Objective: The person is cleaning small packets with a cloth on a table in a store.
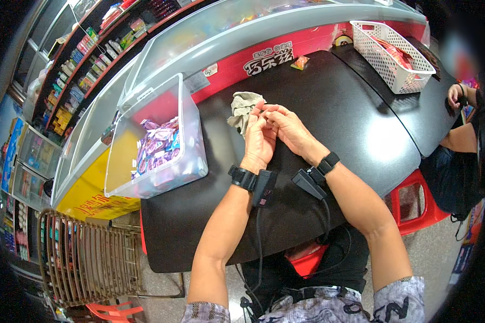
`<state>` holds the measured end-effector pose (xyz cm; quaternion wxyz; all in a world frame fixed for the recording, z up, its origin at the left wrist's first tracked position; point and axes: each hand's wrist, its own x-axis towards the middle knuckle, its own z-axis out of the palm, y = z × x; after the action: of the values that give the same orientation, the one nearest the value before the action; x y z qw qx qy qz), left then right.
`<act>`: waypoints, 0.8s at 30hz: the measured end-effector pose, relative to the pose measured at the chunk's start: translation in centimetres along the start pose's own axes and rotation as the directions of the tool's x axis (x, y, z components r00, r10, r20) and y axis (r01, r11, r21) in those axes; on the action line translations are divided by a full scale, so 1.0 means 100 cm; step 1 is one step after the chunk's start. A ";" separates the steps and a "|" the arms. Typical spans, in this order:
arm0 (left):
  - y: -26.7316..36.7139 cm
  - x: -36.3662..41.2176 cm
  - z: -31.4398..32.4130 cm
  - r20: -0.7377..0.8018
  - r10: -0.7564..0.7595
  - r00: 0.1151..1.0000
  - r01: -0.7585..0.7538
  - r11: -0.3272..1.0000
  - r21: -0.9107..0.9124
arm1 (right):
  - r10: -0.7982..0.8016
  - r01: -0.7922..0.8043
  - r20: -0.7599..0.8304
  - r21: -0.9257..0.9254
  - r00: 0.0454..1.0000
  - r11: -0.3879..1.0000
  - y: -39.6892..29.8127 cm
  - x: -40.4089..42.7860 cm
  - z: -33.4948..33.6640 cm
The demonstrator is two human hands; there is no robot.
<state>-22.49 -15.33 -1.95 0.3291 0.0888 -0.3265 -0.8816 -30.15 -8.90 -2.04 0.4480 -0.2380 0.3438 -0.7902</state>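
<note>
Above the dark table (173, 238), my left hand (260, 139) is turned palm up with its fingers curled. My right hand (289, 125) meets it, and the fingertips of both touch. Whether something small is pinched between them is hidden by the fingers. Just beyond my left fingers lies a crumpled grey-beige cloth (242, 107) on the tabletop. Left of my hands stands a clear plastic bin (192, 149) with many small purple and blue wrapped packets (157, 143) inside. Each wrist wears a black strap with a cabled device.
A white perforated basket (404, 80) with red packets stands at the far right. One small orange packet (300, 62) lies by the red freezer front (226, 76). To the right sits another person, a hand (454, 96) at the table edge. A metal-slatted chair (89, 258) stands lower left.
</note>
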 end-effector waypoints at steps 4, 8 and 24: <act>0.000 0.002 -0.005 0.019 0.010 1.000 -0.010 1.000 -0.007 | -0.008 0.008 -0.012 0.009 1.000 1.000 -0.001 -0.002 0.004; 0.001 0.001 -0.003 0.030 -0.003 1.000 0.003 1.000 -0.003 | -0.017 0.017 -0.005 0.020 1.000 1.000 -0.003 -0.003 0.004; 0.002 0.000 -0.001 -0.010 -0.002 1.000 0.002 0.998 0.069 | -0.046 0.047 0.021 -0.070 0.999 0.996 0.004 0.001 0.000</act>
<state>-22.30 -15.49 -1.88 0.3265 0.1046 -0.3550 -0.8697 -30.02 -9.14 -2.38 0.4242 -0.2694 0.3613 -0.7854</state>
